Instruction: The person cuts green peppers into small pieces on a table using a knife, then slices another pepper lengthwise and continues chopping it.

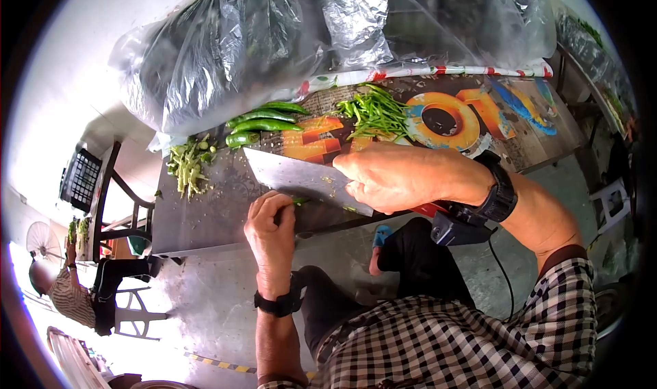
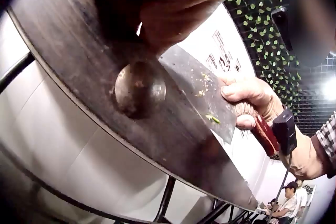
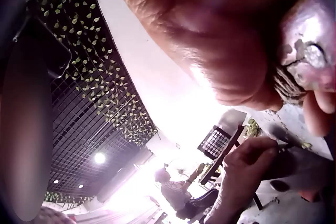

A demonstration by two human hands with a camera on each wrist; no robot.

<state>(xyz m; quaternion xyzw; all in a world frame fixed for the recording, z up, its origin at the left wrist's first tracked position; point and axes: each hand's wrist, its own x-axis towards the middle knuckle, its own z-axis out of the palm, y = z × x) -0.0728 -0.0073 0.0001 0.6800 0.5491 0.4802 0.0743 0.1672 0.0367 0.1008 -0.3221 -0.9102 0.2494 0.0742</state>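
Observation:
My right hand grips a cleaver by its handle, which has twine wrapped near the blade in the left wrist view. Bits of green and pale seeds cling to the blade. Close to the cleaver's edge, my left hand rests on the table with fingers curled down. A bit of green chili pepper shows between those fingers and the blade; most of it is hidden. Whole green chilies lie behind the cleaver, and a heap of thin green strips lies farther right.
Pale green pepper cores are piled at the table's left. Clear plastic sheeting covers a bulky load along the back. The table's front edge runs just before my lap. Another person sits at far left beside a black crate.

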